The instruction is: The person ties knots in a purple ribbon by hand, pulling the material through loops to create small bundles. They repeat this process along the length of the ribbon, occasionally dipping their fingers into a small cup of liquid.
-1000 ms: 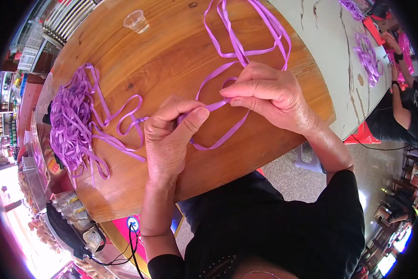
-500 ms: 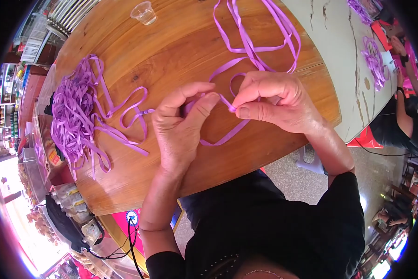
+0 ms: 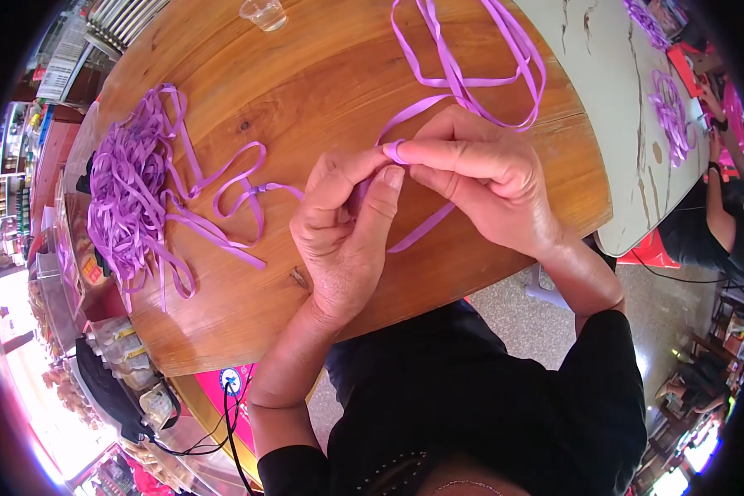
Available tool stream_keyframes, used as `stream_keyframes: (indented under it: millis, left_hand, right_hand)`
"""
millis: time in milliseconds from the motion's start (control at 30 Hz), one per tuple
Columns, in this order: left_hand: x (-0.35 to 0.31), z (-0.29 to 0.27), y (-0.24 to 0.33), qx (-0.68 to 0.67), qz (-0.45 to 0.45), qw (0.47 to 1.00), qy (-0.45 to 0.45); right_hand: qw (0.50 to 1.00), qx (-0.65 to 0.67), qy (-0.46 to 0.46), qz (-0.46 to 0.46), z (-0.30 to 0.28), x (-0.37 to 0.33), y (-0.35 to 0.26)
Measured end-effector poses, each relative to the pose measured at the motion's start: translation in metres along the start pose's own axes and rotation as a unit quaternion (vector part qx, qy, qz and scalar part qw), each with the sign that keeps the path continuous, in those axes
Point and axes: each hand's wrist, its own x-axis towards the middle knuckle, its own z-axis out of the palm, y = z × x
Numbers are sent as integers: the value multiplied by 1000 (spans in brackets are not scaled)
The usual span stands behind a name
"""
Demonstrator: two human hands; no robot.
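Observation:
Both hands meet over the wooden table (image 3: 289, 116), working on one purple ribbon (image 3: 421, 230). My left hand (image 3: 347, 219) pinches it between thumb and forefinger. A small loop of the ribbon wraps round the tip of my right hand's (image 3: 488, 169) forefinger, touching the left fingertips. My right fingers are closed, with the thumb under the forefinger. From the hands the ribbon trails across the table, and long purple loops (image 3: 450, 70) lie beyond them. To the left, a tangled heap of purple ribbon (image 3: 128, 194) rests on the table, with a knotted strand (image 3: 252, 188) reaching toward my left hand.
A clear plastic cup (image 3: 264, 13) stands at the table's far side. A white marbled table (image 3: 603, 99) adjoins on the right, with more purple ribbon (image 3: 674, 120) on it. Another person's arm (image 3: 719, 211) shows there. Dark cables (image 3: 229, 417) hang below the table's left front.
My hands have come together, and the ribbon now loops over my right forefinger instead of stretching between the pinches. My left hand has shifted slightly right.

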Motion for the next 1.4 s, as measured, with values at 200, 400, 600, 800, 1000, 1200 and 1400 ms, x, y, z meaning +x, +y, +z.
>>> stream_keyframes:
  millis: [200,400,600,800,1000,1200,1400]
  left_hand:
    - [-2,4,-4,-9,-10,1000,-7]
    - [-1,2,-7,-27,-26,999,9]
    - [0,0,2,-164,-122,979,-1]
    - [0,-7,5,-152,-129,979,-30]
    - [8,-6,13,-174,-226,958,-22]
    - [12,-20,5,-302,-305,903,-30]
    - [18,-29,5,-205,-298,930,-64]
  right_hand:
    - [977,-182,42,-107,1,-1,2]
    - [988,-148,43,2,6,-3,-6]
    - [983,105,-6,153,-3,1,-8]
    - [997,-9,-39,63,-9,6,-8]
    - [972,-214,-43,-90,-9,14,-3]
    - [951,-234,-79,-188,-12,26,-1]
    - [931,-235,-170,-220,-17,44,2]
